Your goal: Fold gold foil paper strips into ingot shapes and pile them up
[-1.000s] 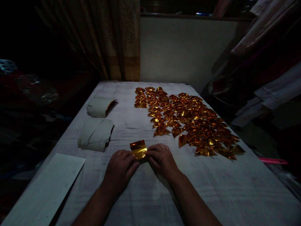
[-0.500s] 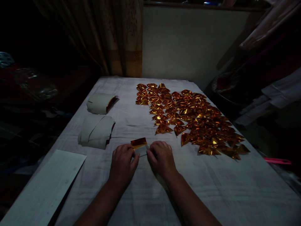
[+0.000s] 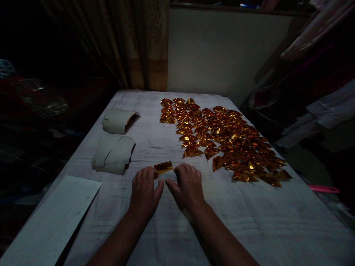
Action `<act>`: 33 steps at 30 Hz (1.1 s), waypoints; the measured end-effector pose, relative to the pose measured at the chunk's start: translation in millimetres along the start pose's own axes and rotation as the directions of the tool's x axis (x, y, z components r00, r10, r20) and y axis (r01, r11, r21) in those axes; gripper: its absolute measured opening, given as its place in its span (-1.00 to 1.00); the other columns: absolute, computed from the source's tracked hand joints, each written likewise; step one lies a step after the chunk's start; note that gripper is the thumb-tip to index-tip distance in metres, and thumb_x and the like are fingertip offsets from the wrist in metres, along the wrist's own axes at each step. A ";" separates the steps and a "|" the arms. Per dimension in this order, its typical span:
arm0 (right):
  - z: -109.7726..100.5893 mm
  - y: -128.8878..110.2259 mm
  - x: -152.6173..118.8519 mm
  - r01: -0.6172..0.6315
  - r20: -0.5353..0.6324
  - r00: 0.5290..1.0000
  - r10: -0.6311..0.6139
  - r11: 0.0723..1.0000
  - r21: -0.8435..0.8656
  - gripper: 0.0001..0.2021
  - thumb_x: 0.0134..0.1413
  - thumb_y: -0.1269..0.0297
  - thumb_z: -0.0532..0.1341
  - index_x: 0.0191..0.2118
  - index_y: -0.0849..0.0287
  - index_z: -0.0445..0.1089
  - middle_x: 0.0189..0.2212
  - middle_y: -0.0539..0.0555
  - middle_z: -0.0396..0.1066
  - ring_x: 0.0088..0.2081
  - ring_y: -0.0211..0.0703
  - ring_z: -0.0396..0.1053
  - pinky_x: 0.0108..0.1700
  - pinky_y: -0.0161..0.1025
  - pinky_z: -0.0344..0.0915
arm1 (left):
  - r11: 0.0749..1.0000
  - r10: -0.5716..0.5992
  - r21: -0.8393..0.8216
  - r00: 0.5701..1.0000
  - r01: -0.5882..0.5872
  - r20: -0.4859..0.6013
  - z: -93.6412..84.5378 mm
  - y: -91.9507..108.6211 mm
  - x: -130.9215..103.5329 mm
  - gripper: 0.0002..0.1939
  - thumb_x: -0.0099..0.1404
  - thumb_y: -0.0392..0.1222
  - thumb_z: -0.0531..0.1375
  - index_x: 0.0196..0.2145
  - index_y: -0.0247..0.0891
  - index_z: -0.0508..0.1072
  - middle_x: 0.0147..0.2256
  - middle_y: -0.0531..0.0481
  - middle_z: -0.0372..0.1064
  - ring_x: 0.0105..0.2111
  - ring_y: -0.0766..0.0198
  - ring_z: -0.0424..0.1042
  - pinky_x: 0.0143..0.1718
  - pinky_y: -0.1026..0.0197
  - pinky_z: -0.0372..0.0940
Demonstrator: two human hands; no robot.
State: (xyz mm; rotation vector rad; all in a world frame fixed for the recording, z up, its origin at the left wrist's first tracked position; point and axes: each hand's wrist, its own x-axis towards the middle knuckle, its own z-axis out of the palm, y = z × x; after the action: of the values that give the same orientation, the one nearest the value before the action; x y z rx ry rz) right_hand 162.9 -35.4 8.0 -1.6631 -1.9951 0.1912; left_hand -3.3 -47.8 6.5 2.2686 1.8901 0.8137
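Between my two hands is a small sheet of gold foil paper [image 3: 164, 168], gold on its far part and pale on the near part. My left hand [image 3: 144, 188] pinches its left edge, thumb pointing toward the middle. On the right edge, my right hand [image 3: 189, 184] grips the same sheet, its thumb laid along the near side. Both hands are closed on the paper just above the cloth. Folded gold foil pieces [image 3: 230, 138] lie in rows and a dense cluster beyond and to the right of my hands.
Two curved stacks of pale paper, a farther one [image 3: 118, 120] and a nearer one [image 3: 112, 155], rest on the left. A long white board [image 3: 52, 221] lies at the near left edge of the cloth-covered table [image 3: 235, 221]. A pink handle [image 3: 324, 188] shows beyond the right edge.
My right thumb has slid left along the paper's near edge, toward my left thumb. My left hand stays almost still.
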 end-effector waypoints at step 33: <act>-1.2 13.9 -3.9 0.062 -0.071 0.996 -0.052 0.987 0.151 -0.67 0.15 0.40 0.18 0.05 0.13 0.34 -0.05 0.13 0.47 -0.01 -0.02 0.34 0.04 -0.07 0.14 | 0.990 -0.103 -0.075 0.979 0.118 0.178 -18.3 -19.7 38.8 -0.53 0.31 -0.11 0.17 0.14 -0.25 0.36 0.03 -0.16 0.43 0.02 0.04 0.39 0.04 0.01 0.26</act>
State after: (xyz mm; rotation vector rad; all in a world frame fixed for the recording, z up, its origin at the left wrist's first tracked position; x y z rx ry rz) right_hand 175.9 -36.2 1.8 -1.4953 -1.9252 0.2575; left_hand -25.1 -11.8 27.9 2.0892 1.8476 0.6453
